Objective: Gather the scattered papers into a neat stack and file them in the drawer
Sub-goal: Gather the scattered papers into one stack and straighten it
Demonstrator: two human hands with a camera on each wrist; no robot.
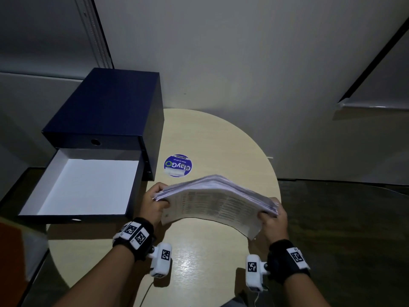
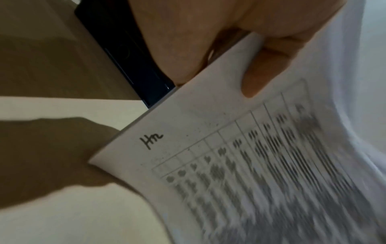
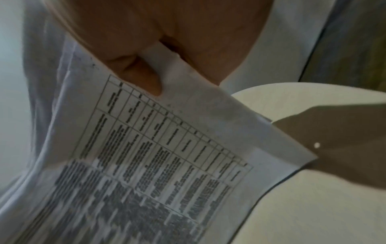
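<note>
Both hands hold the stack above the table, near its front edge: left hand grips the left end, right hand the right end, sheets bowed upward. The drawer stands open at the table's left edge, beside a round sticker

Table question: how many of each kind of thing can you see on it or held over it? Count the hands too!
Hands: 2, left hand and right hand
Paper stack: 1, the paper stack both hands hold above the table
Drawer box: 1, the dark blue drawer box, its lower drawer pulled open
Round sticker: 1, the blue sticker
Total: 5
</note>
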